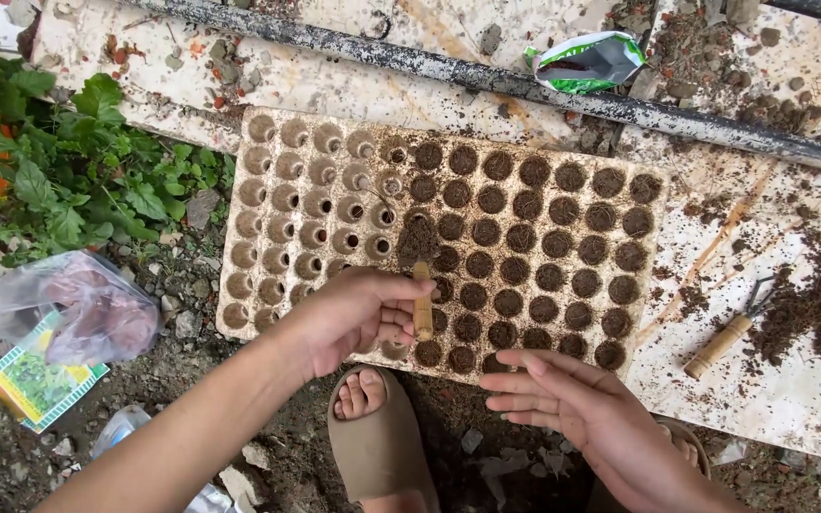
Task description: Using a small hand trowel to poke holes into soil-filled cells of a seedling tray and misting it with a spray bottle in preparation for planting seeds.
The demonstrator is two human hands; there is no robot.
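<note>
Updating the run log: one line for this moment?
left hand: holds short wooden stick | right hand: open, empty | beige seedling tray: right cells soil-filled

Short wooden-handled tool (423, 302), upright, pinched in left hand (353, 313) over seedling tray (268, 285). Tray beige, round cells; right part filled with dark soil, left cells empty. Right hand (582, 408) open, empty, beside tray's near edge.

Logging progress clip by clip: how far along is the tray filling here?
In the beige multi-cell seedling tray, the right-hand cells hold dark soil; the left columns look empty. The left hand holds a short wooden-handled tool over the boundary cells. The right hand hovers open, empty.
</note>
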